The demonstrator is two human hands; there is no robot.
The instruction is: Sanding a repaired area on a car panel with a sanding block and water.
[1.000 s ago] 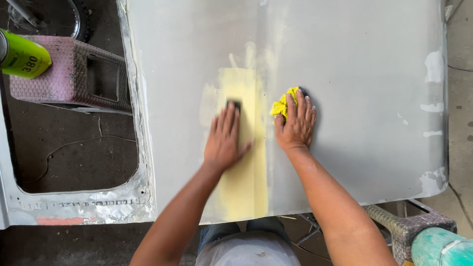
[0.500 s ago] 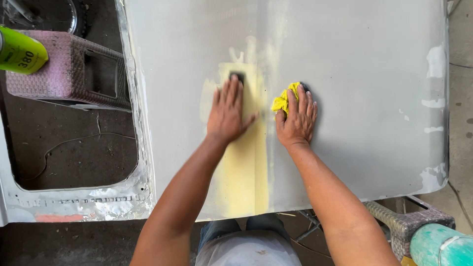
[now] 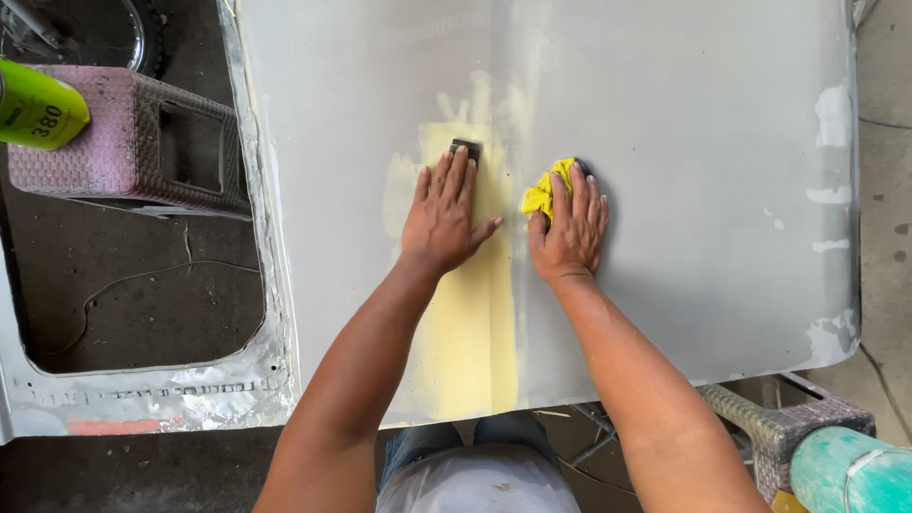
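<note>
- Across the middle of the view lies a large grey car body panel [image 3: 665, 142], seen from above, with a pale yellow filler strip [image 3: 470, 323] running from the centre down toward 6 o'clock.
- Left hand [image 3: 444, 218]: flat, fingers together and stretched toward 12 o'clock, pressing a small dark sanding block [image 3: 465, 148] onto the top of the yellow strip. Only the block's far end shows past the fingertips.
- Right hand [image 3: 568, 231]: just beside the left, at its 3 o'clock, palm down on the grey surface with fingers slightly spread over a crumpled yellow cloth [image 3: 543, 193], which peeks out at the thumb side.
- At 10 o'clock, beyond the panel's edge, a pink woven stool [image 3: 123, 142] stands on dark ground, with a lime-green can [image 3: 38, 106] at the far left edge.
- At 4 o'clock, a teal cylinder [image 3: 850, 470] sits by a grey woven stool [image 3: 779, 423].
</note>
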